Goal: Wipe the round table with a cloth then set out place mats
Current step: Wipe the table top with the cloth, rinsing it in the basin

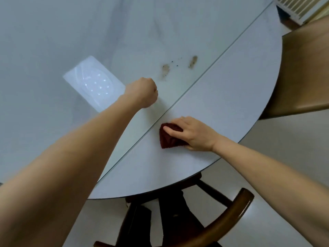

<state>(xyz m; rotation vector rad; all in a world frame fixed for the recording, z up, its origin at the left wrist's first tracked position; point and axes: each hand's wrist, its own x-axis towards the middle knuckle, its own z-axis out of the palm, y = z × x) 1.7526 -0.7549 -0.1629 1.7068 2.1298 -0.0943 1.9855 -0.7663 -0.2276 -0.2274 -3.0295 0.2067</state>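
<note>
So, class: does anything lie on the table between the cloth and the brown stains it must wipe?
Nothing visible does. The cloth, under the right hand, has bare table up to the stains. The left hand rests off to the side.

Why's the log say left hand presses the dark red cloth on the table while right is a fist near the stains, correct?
Hands swapped. Head view shows the right hand pressing the dark red cloth on the table; the left hand is the fist near the stains.

I see a pale glossy floor [277,139], a dark wooden chair [236,209] at the worktop's near edge, and a tan chair seat [306,72] at its right edge.
</note>
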